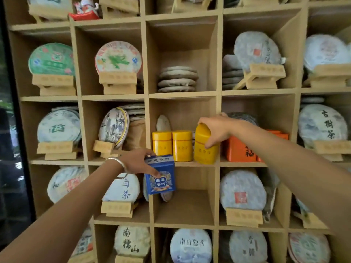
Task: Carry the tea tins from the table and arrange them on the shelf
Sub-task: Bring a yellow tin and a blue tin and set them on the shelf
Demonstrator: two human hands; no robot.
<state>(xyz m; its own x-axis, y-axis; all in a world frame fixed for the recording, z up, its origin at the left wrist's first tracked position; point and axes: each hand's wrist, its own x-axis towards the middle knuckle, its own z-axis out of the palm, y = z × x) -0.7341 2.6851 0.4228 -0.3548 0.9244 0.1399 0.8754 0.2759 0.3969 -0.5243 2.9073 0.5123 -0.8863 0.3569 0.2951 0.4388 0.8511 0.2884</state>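
A wooden cubby shelf [184,164] fills the view. In its middle compartment two yellow tea tins [162,146] [182,146] stand upright side by side. My right hand [214,130] grips the lid end of a third yellow tin [205,150], tilted slightly, its base touching the shelf board to the right of the pair. My left hand [138,161] holds a blue rectangular tea tin [161,175] by its top, in front of the compartment below. A silver bangle is on my left wrist.
Orange boxes [239,149] sit in the compartment right of the yellow tins. Round wrapped tea cakes on wooden stands [118,57] occupy most other compartments. The compartment [190,205] behind the blue tin is mostly free. A stack of tea cakes [177,79] lies above.
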